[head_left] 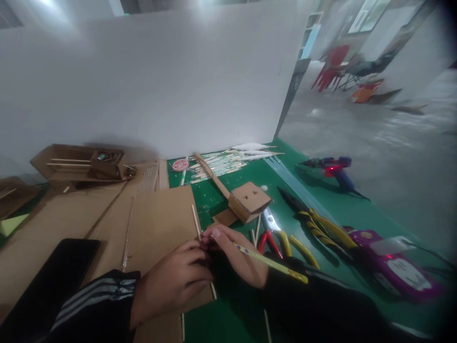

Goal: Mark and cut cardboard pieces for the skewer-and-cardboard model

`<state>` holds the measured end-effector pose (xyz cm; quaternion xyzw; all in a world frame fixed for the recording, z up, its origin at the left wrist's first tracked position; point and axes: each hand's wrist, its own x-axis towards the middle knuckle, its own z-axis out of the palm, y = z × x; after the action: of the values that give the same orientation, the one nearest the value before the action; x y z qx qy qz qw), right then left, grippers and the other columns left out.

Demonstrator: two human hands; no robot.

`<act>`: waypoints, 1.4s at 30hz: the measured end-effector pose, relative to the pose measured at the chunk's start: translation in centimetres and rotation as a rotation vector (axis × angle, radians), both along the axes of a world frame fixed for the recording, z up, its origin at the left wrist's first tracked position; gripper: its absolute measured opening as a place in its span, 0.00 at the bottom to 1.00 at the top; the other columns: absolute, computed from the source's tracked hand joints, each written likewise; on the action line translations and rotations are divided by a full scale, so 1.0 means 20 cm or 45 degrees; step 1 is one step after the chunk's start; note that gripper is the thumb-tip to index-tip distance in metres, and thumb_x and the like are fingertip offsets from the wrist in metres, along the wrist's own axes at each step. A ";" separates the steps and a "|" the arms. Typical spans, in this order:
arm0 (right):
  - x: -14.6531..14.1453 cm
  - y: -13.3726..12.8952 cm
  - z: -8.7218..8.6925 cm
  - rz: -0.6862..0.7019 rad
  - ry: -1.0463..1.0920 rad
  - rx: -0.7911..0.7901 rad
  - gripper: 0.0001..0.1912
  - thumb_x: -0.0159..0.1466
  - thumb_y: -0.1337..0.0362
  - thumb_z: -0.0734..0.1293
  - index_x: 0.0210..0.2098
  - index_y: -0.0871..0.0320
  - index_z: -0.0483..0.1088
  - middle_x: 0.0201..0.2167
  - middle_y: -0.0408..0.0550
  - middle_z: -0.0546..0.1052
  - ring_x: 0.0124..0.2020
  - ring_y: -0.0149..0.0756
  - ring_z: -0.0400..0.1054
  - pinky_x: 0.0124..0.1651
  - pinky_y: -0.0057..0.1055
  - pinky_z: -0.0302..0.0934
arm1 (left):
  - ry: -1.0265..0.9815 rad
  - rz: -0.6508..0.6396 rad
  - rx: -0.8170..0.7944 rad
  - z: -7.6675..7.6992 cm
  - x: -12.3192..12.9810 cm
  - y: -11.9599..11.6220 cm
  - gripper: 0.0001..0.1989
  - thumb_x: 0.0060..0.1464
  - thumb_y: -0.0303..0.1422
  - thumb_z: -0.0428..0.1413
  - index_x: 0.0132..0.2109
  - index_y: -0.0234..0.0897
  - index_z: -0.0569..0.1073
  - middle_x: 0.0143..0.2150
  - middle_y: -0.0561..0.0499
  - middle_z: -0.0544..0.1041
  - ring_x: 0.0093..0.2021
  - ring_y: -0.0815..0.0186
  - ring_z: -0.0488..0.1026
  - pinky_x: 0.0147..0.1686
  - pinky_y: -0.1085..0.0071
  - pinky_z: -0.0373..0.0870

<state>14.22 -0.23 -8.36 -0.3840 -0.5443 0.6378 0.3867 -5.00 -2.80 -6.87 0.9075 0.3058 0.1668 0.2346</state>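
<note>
My right hand (237, 252) is closed round a yellow pencil (267, 261), whose rear end points to the lower right. Its fingertips meet those of my left hand (178, 274) over the edge of a cardboard sheet (164, 214). The fingers of my left hand are curled, and what they pinch is hidden. A thin wooden stick (195, 220) runs under the fingertips along the sheet's right edge. Just beyond my hands lies a small cardboard box (250, 200) with holes in its top, joined to a cardboard strip (212, 174).
Red-handled cutters (271, 238), yellow-black pliers (321, 226), a purple device (403, 271) and a blue glue gun (337, 171) lie to the right. At left are a black phone (53, 281) and a cardboard model (85, 164). Wooden sticks (221, 164) lie before the white partition (153, 81).
</note>
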 end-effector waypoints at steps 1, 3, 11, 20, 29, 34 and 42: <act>0.00 0.00 0.00 -0.002 0.000 -0.005 0.22 0.69 0.46 0.60 0.39 0.58 0.74 0.39 0.49 0.77 0.44 0.41 0.71 0.50 0.38 0.66 | -0.003 -0.002 0.000 0.00 0.00 0.00 0.09 0.64 0.29 0.53 0.43 0.40 0.78 0.44 0.48 0.76 0.52 0.62 0.68 0.56 0.64 0.67; 0.00 0.01 -0.01 -0.009 0.003 -0.023 0.22 0.69 0.45 0.60 0.39 0.58 0.74 0.39 0.49 0.77 0.44 0.41 0.72 0.49 0.37 0.67 | -0.012 -0.005 0.004 0.00 0.00 0.01 0.09 0.64 0.29 0.53 0.43 0.40 0.79 0.44 0.48 0.76 0.52 0.62 0.68 0.55 0.64 0.67; 0.00 0.00 0.01 -0.021 -0.009 -0.063 0.24 0.68 0.43 0.61 0.39 0.58 0.74 0.38 0.50 0.77 0.44 0.44 0.72 0.49 0.39 0.66 | 0.026 0.002 -0.027 -0.02 -0.01 0.00 0.09 0.63 0.29 0.54 0.44 0.43 0.79 0.45 0.49 0.76 0.53 0.62 0.67 0.55 0.65 0.67; 0.01 0.01 0.00 -0.002 -0.128 0.002 0.23 0.70 0.46 0.58 0.41 0.56 0.75 0.39 0.50 0.79 0.44 0.44 0.72 0.49 0.39 0.64 | 0.045 0.024 -0.078 0.01 0.02 0.00 0.07 0.61 0.28 0.56 0.42 0.41 0.79 0.44 0.50 0.76 0.52 0.63 0.68 0.54 0.68 0.68; 0.02 0.07 0.13 -0.221 -0.333 0.202 0.25 0.67 0.45 0.60 0.26 0.57 0.73 0.24 0.46 0.74 0.30 0.39 0.69 0.35 0.33 0.61 | -0.019 0.033 -0.057 0.00 0.01 0.00 0.07 0.61 0.29 0.57 0.43 0.43 0.80 0.48 0.49 0.77 0.54 0.62 0.68 0.56 0.65 0.66; -0.08 0.26 0.23 -0.243 -0.329 0.337 0.20 0.69 0.49 0.59 0.34 0.56 0.73 0.19 0.41 0.72 0.22 0.35 0.67 0.26 0.29 0.57 | 0.028 0.100 -0.101 0.01 0.01 -0.01 0.08 0.63 0.32 0.56 0.45 0.43 0.80 0.47 0.49 0.77 0.51 0.63 0.70 0.51 0.67 0.68; -0.30 0.53 0.03 -0.340 -0.369 0.377 0.24 0.69 0.49 0.58 0.22 0.55 0.64 0.13 0.37 0.62 0.15 0.30 0.59 0.20 0.28 0.52 | -0.064 0.072 -0.099 -0.01 0.01 0.00 0.08 0.62 0.31 0.57 0.45 0.42 0.80 0.46 0.49 0.77 0.53 0.64 0.69 0.54 0.68 0.68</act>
<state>8.15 10.41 -7.84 -0.4792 -0.6259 0.4325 0.4376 -4.79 -2.88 -6.98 0.8843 0.3315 0.1840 0.2726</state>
